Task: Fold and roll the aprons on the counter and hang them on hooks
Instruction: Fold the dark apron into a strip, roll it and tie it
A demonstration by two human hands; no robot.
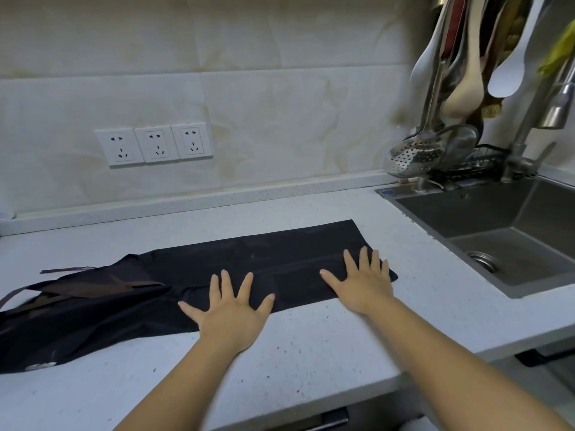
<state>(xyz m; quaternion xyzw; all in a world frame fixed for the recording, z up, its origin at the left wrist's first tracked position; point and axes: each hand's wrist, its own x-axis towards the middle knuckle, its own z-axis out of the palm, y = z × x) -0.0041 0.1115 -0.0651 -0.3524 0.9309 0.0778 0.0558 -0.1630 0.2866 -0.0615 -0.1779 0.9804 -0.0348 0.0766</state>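
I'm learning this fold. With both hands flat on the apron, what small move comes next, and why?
Probably lift the right end of the apron and start rolling leftward. It already lies folded in a long strip on the counter, the left hand and right hand press flat near that end, and the straps lie loose at the left.

Home kitchen, sink (510, 244), hanging utensils (460, 88), tiled wall (249, 88), counter (311, 353)

The apron (280, 253) is seen in black, its straps (93, 287) in brown. The counter (311, 353) is speckled white with dark flecks. The tiles (280, 104) are veined cream and tan. The sockets (155, 144) are coloured white, the sink (497, 219) grey.
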